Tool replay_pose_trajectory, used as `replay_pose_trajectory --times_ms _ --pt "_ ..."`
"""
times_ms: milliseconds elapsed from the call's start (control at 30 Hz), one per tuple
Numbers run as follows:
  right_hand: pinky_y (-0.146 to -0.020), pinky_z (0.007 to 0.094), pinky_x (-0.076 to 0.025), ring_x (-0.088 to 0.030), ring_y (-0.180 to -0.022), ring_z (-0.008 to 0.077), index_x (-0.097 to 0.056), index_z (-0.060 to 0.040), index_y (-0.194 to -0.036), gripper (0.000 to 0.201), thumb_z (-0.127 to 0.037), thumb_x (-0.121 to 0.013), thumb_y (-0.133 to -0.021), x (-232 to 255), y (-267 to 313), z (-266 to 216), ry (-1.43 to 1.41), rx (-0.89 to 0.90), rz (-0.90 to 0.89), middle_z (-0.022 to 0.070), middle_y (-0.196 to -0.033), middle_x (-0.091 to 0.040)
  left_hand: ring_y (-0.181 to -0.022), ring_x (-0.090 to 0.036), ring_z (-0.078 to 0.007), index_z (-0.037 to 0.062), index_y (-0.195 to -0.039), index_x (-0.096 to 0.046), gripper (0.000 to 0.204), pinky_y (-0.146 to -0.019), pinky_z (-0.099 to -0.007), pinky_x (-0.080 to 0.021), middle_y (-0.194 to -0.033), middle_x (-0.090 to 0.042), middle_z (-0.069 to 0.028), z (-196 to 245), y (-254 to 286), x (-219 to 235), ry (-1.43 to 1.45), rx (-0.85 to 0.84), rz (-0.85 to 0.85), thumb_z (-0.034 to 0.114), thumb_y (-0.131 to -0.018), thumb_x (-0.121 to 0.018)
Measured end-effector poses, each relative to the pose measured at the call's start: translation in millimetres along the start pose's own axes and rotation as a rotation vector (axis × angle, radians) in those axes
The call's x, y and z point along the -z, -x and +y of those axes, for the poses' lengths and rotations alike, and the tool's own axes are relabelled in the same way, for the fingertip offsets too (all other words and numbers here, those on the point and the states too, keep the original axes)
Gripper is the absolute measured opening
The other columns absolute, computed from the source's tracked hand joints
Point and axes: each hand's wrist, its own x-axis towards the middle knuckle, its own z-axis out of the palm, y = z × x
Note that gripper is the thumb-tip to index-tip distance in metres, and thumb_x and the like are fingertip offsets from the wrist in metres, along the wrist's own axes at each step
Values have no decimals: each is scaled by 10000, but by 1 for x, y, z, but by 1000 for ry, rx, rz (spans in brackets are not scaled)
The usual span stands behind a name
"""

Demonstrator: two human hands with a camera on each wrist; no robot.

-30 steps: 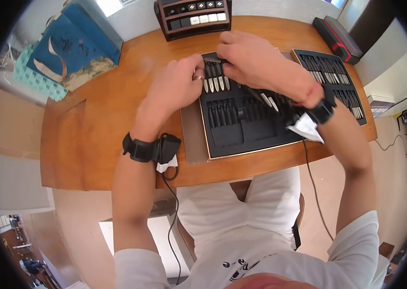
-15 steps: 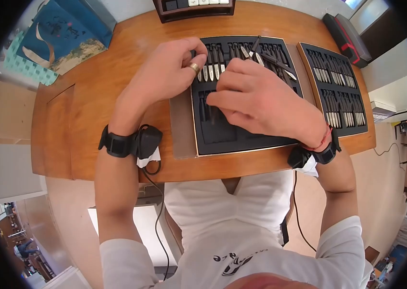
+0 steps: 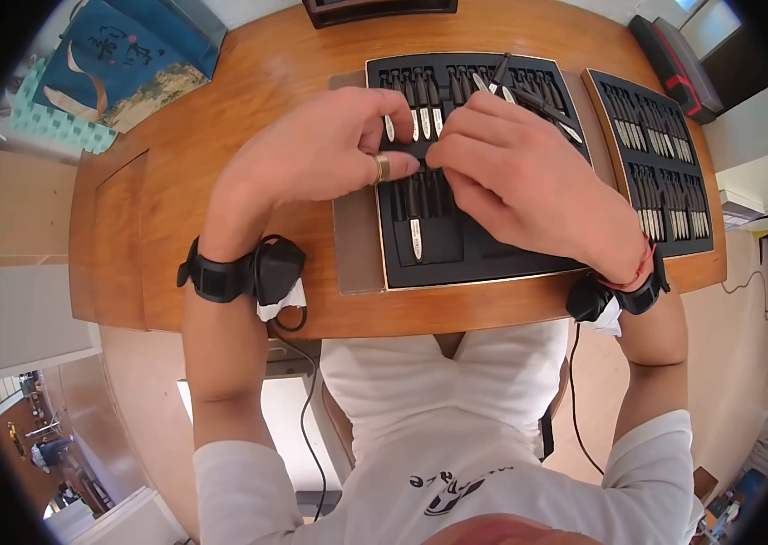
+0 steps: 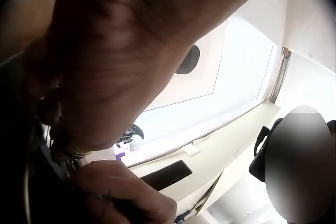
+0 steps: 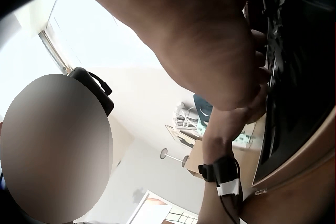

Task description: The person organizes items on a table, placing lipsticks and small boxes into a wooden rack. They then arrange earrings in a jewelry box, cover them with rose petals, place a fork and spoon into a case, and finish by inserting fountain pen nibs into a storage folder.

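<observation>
In the head view a black slotted tray [image 3: 502, 259] holds rows of slim black-handled pieces with flat silver ends, like small knives. One piece [image 3: 416, 238] lies in the lower left row, silver end toward the person. My left hand [image 3: 311, 150] reaches over the tray's left side, its index fingertip at the upper row and ringed thumb pointing right. Touching distance from that thumb are the fingertips of my right hand [image 3: 529, 177], bent down over the tray's middle. The right palm hides whatever lies under it, and I cannot tell whether its fingers pinch a piece.
Several loose pieces [image 3: 538, 107] lie crosswise on the tray's upper right. A second filled tray [image 3: 659, 156] stands to the right, with a dark long case [image 3: 674, 68] behind it. A blue paper bag [image 3: 134, 50] sits at the back left of the wooden table [image 3: 175, 272].
My right hand has drawn back from the upper row to the tray's middle. The left thumb has moved toward its fingertips. A silver-ended piece now shows in the lower left row.
</observation>
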Motion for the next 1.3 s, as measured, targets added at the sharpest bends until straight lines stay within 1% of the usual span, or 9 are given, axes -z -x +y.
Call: replay_pose_trajectory --times_ms 233,300,433,533,767,1067,1167,1233,1300 --pt "-773 409 -512 -579 -872 314 -673 -16 -1000 176 22 -708 -832 2 2 1 49 -95 27 91 -883 -589 -600 -483 -231 32 -804 -545 471 -560 -393 -392 -628 -509 -79 5 0 -16 -163 11 30 317 -858 -916" --pt "-813 439 -540 -611 -898 336 -627 -31 -897 101 -37 -713 -843 3 1 1 82 -132 20 118 -885 -623 -606 -496 -255 30 -798 -542 502 -565 -407 -399 -637 -524 -102 8 1 -14 -199 53 28 349 -837 -927" --pt "-840 456 -535 -625 -928 348 -643 -29 -922 85 -60 -707 -875 4 0 6 151 -200 132 127 -913 -641 -749 -651 -393 20 -787 -577 562 -654 -482 -496 -721 -636 -179 17 0 -9 -279 174 5 457 -798 -931" --pt "-885 462 -527 -643 -974 359 -693 -21 -998 136 -140 -717 -939 11 5 18 395 -313 187 134 -984 -683 -759 -656 -397 20 -799 -592 566 -661 -486 -500 -728 -644 -178 15 -1 -11 -304 186 17 476 -794 -927" --pt "-902 456 -510 -618 -976 367 -701 10 -981 222 -210 -731 -980 9 17 27 514 -404 48 145 -974 -666 -633 -518 -316 41 -770 -500 612 -586 -442 -413 -674 -546 -138 3 1 -15 -301 92 93 478 -797 -927" --pt "-907 497 -537 -664 -909 416 -698 35 -885 216 -170 -709 -950 14 12 25 351 -426 37 212 -875 -680 -628 -444 -145 14 -852 -627 468 -566 -353 -360 -649 -470 -29 -4 -7 -13 -87 51 98 429 -1043 -726" --pt "-792 451 -547 -678 -814 350 -683 34 -914 215 -174 -710 -963 17 2 11 129 -507 186 197 -840 -683 -637 -440 -120 1 -908 -669 409 -574 -334 -364 -674 -496 1 3 -8 -13 -53 21 140 377 -1065 -706" --pt "-610 283 -445 -545 -679 106 -658 0 -1007 187 -172 -729 -1022 24 -5 -2 -225 -699 116 41 -836 -634 -657 -433 -81 -5 -926 -673 372 -583 -309 -367 -700 -511 35 1 -10 -17 127 -74 151 335 -1077 -698" --pt "-605 268 -432 -540 -687 75 -659 -5 -1026 174 -167 -721 -1034 16 -3 -1 -319 -650 124 21 -819 -627 -663 -457 -90 3 -1006 -706 297 -597 -314 -380 -703 -540 23 9 -8 -16 215 -87 136 294 -1066 -698"
